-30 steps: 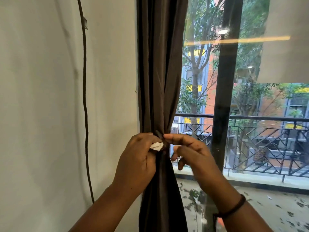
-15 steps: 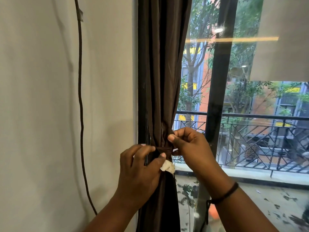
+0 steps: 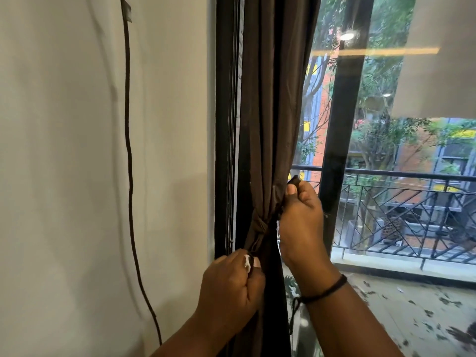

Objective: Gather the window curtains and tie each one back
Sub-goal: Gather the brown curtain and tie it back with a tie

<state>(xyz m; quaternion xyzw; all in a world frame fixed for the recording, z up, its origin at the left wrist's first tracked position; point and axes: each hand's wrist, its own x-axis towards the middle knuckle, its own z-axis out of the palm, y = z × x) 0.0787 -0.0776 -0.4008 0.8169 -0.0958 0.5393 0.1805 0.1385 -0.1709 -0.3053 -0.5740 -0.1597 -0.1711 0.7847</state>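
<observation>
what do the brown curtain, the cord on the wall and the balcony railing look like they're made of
Curtain: a woven fabric, matte dark brown, going by its soft vertical folds and how it cinches at the knot.
Cord on the wall: probably a rubber or plastic-sheathed cable, dark and dull; too thin to be sure.
Balcony railing: apparently metal painted black, given its thin straight bars and geometric pattern.

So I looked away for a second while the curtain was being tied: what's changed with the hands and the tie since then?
The hands have pulled apart: the left hand dropped below the knot, gripping the tie end with the white tag; the right hand rose, pinching the other tie end. The knot now looks cinched. The brown curtain stays gathered beside the window frame.
</observation>
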